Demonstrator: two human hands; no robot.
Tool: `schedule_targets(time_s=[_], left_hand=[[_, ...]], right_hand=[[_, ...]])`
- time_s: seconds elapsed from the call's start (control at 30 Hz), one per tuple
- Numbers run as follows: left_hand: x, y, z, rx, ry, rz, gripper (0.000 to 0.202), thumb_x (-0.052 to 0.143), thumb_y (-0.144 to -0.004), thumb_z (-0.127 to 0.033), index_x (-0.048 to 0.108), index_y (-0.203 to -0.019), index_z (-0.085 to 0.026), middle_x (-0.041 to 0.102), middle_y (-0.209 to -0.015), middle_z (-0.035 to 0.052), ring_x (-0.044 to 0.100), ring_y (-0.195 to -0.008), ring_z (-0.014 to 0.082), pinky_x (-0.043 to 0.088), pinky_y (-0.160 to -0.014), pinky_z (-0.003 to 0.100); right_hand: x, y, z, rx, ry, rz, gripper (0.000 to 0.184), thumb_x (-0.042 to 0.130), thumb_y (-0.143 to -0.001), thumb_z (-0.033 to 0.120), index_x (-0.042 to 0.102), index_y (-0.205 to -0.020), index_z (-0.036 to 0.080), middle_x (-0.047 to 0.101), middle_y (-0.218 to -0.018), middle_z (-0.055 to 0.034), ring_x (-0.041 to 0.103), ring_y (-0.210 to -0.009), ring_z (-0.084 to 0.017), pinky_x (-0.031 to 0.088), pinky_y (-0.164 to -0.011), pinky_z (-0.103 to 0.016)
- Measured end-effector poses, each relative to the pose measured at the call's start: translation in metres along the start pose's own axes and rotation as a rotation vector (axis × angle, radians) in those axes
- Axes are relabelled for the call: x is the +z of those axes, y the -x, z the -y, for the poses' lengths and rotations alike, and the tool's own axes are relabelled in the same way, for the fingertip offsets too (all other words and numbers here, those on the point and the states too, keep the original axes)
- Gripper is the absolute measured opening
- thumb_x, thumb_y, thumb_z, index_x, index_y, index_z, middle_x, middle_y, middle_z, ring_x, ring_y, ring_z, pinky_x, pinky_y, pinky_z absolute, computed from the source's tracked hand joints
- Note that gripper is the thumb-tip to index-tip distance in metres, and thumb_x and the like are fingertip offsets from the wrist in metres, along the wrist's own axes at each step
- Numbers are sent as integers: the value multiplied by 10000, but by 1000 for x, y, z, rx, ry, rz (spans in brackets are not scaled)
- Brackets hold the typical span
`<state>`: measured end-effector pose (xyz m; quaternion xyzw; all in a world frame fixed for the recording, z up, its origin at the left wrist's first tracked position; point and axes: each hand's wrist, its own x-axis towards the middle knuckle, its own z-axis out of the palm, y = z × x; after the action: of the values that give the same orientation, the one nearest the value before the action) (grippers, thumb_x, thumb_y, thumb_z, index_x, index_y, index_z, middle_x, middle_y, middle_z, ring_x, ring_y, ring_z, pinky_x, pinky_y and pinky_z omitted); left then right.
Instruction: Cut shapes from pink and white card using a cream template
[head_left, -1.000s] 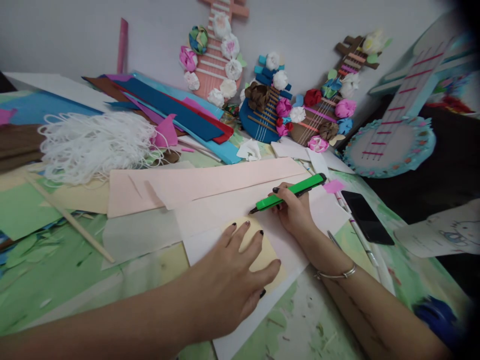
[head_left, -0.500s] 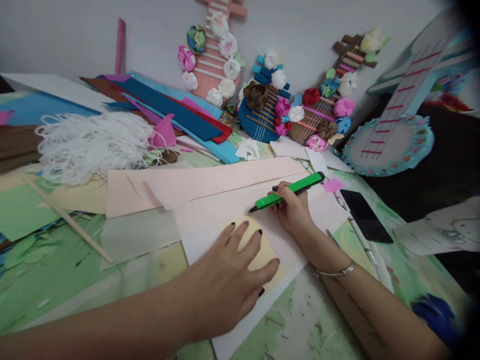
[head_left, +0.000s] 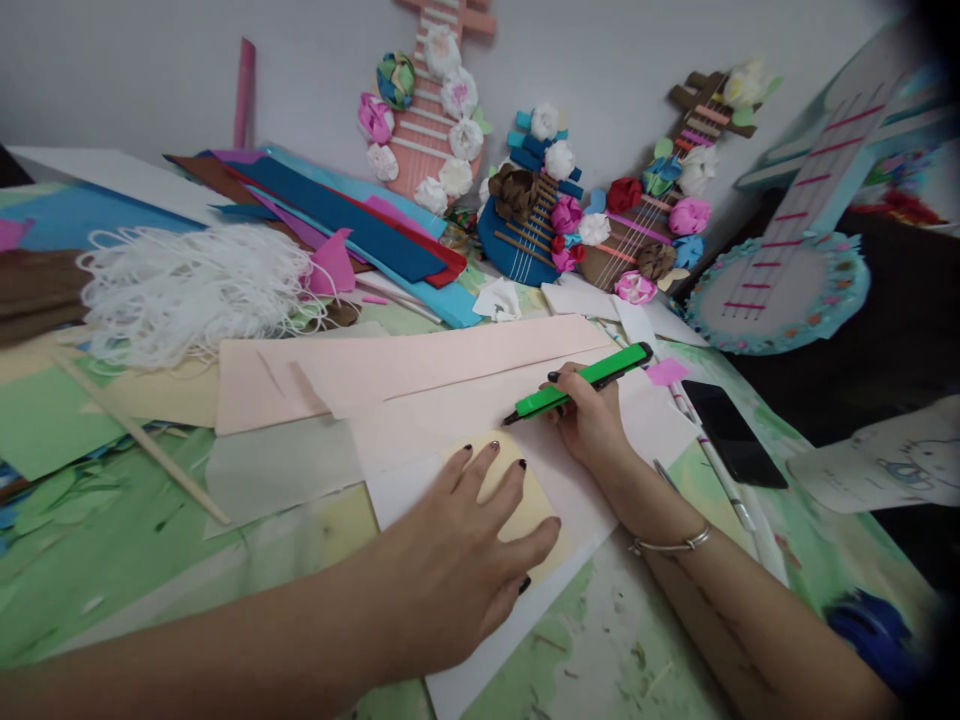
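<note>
My left hand [head_left: 465,560] lies with its fingers spread over a pale yellow paper piece [head_left: 517,500], which is partly hidden beneath it. Under that piece are pale pink sheets [head_left: 442,420] and a white sheet [head_left: 480,660]. In my right hand [head_left: 589,415] is a green utility knife [head_left: 577,383] with a black end, its fingers closed round the body. The knife's dark tip is at the upper edge of the yellow piece, against the pink sheet.
Behind the sheets lie a heap of white string [head_left: 195,290] and stacked coloured paper [head_left: 337,215]. Paper-flowered guitar models [head_left: 525,220] lean against the wall. A black phone [head_left: 735,432] rests on the right, and a wooden stick [head_left: 142,440] on the left.
</note>
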<state>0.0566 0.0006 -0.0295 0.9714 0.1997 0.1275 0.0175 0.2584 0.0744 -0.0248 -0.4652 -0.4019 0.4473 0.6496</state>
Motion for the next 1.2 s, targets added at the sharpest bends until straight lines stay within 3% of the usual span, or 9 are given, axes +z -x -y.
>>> schedule_targets(time_s=[0.97, 1.2], left_hand=[[1, -1, 1, 8, -11, -33, 430, 462, -971, -387, 479, -1380, -258, 532, -1378, 209, 482, -1304, 479, 403, -1022, 649], [1, -1, 2, 7, -13, -26, 427, 423, -987, -388, 465, -1395, -270, 498, -1406, 215, 462, -1315, 478, 382, -1033, 641]], right_hand=[[-4, -5, -2, -17, -91, -72, 199, 669, -559, 160, 494, -473, 197, 458, -421, 59, 405, -366, -70, 266, -291, -190], [-5, -9, -5, -41, -154, -55, 223, 723, -630, 203, 525, -528, 192, 509, -475, 50, 471, -434, -78, 377, -394, -200]])
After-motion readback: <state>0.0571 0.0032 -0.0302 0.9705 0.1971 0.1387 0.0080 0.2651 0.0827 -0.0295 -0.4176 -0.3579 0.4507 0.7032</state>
